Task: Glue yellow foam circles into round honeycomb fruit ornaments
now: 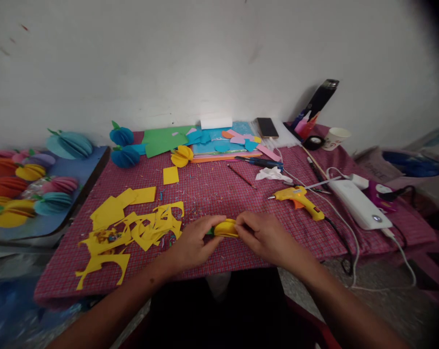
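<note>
Far left: blue board [69,172] crowded with paper balls in orange, yellow, pink, purple and pale blue, several with green leaves. Next, table under a red checked cloth [212,191]. On its left part, yellow sheets [108,212], overlapping; just in front of them, a loose heap of yellow scraps [154,228] with curved cut-outs. Behind, near the wall, two deep-blue balls [125,156], one in front of the other. Right of these, a green sheet [164,140] lying flat; nearer, a small yellow square [170,175] on its own, and just beyond it a finished-looking yellow ball [181,156].

Front middle: left hand [195,241], thumb and fingers pinched on the left end of a yellow paper piece [226,228], where a bit of green shows. Piece sits between the two hands, over the front part of the table; whether it touches the cloth, cannot tell. Pencil [241,175] lies well behind it. Right hand [261,235]: fingertips drawn together at the piece's right end; exact grip hidden.

Beyond: phone [267,127], crumpled tissue [274,173], then yellow glue gun [288,195] on its side, nozzle to the left. Rightward, tape roll [313,142], black flask [321,97] tilted, paper cup [336,139], white power bank [361,203] with cable.
</note>
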The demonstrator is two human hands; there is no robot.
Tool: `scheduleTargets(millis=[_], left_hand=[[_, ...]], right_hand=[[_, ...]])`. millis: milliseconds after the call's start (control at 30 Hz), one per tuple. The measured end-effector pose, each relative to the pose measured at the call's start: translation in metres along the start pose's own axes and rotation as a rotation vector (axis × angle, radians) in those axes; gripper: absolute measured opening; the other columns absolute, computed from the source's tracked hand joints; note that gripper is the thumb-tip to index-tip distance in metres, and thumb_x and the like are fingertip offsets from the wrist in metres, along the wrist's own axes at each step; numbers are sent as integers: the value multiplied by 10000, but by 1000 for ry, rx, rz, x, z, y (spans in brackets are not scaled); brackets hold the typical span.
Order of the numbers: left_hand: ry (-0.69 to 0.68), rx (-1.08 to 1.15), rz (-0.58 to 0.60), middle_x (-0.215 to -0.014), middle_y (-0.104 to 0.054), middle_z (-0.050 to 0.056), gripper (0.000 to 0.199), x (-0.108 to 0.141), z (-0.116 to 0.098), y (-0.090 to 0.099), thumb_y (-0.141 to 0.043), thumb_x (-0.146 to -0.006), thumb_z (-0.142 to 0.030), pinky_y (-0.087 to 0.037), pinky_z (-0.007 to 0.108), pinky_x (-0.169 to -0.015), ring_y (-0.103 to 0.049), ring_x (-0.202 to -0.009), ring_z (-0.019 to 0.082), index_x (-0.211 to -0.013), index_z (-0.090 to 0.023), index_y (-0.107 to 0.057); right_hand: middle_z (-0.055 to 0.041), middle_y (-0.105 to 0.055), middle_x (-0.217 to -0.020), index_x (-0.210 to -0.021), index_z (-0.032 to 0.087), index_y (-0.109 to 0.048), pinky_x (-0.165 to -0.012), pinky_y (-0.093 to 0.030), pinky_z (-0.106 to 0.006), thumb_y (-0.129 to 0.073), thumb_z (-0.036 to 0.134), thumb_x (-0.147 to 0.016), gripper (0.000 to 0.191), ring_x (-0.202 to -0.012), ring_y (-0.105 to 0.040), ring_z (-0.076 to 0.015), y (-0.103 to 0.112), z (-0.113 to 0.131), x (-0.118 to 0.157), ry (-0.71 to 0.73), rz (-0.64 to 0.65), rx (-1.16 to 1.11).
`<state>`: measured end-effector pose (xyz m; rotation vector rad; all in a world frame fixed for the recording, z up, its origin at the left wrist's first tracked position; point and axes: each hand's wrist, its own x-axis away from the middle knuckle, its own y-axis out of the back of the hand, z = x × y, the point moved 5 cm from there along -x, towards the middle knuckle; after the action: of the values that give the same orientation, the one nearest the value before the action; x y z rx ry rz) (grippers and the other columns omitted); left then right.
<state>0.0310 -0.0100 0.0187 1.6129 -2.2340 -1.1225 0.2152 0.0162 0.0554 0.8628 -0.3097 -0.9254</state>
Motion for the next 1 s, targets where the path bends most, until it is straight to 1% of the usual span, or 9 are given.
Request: scheduleTargets(millis=[100,200,333,433,567,667,767,1000], left_hand=[[-3,-13,-3,-1352,-644,93,628,-1,-2,-1,-644,-848,-156,-532,433,-1021,-645,-1179,251,-1441,-264,-466],[-9,-18,18,-1362,-626,99,670,-3,-3,-1,-659,-843,-170,-521,463,-1023,-627,-1195,268,-1466,-277,-437],[-11,-29,57,-1307,-665,86,580,-5,-5,-1,-659,-861,-192,-522,456,-1008,-645,-1157,263,-1411,-269,-492],[1,-21,48,-1264,-691,70,534,-5,-8,1,-686,-844,-209,-531,441,-986,-664,-1111,253,-1355,-265,-541],[61,23,35,-1199,-718,54,477,-7,-9,3,-737,-813,-227,-538,420,-960,-678,-1056,238,-1269,-250,-600],[111,51,35,-1158,-729,39,373,-9,-8,4,-738,-831,-237,-534,406,-950,-679,-1031,226,-1191,-249,-641],[129,71,34,-1101,-739,24,313,-10,-9,4,-738,-840,-248,-533,389,-924,-680,-995,216,-1145,-252,-664],[241,152,50,-1036,-740,-6,273,-8,-8,2,-731,-825,-216,-522,310,-849,-677,-928,181,-1094,-251,-699]], right_hand=[[-17,-695,-769,-877,204,-640,-592,-381,-264,-524,184,-960,144,-643,-616,-148,0,2,-1,-1,-7,10],[-19,-697,-782,-895,199,-632,-584,-375,-261,-510,189,-965,142,-642,-614,-144,-2,2,-1,6,-10,2],[-23,-702,-788,-895,197,-632,-594,-388,-262,-504,205,-974,150,-652,-625,-147,-5,1,0,3,-5,-5],[-30,-705,-789,-884,196,-631,-594,-393,-265,-502,212,-974,158,-654,-628,-151,-6,1,1,2,1,10],[-52,-717,-813,-914,181,-637,-612,-404,-283,-484,221,-985,173,-677,-653,-173,-9,3,2,23,-2,95],[-67,-724,-832,-949,169,-636,-618,-398,-299,-462,238,-1006,196,-699,-675,-196,-12,3,4,57,-20,190],[-73,-723,-828,-963,162,-638,-603,-377,-304,-454,245,-1013,208,-697,-682,-207,-14,3,7,80,-37,247],[-47,-717,-771,-909,167,-632,-574,-346,-280,-492,215,-980,164,-634,-663,-176,-16,2,8,64,-70,212]])
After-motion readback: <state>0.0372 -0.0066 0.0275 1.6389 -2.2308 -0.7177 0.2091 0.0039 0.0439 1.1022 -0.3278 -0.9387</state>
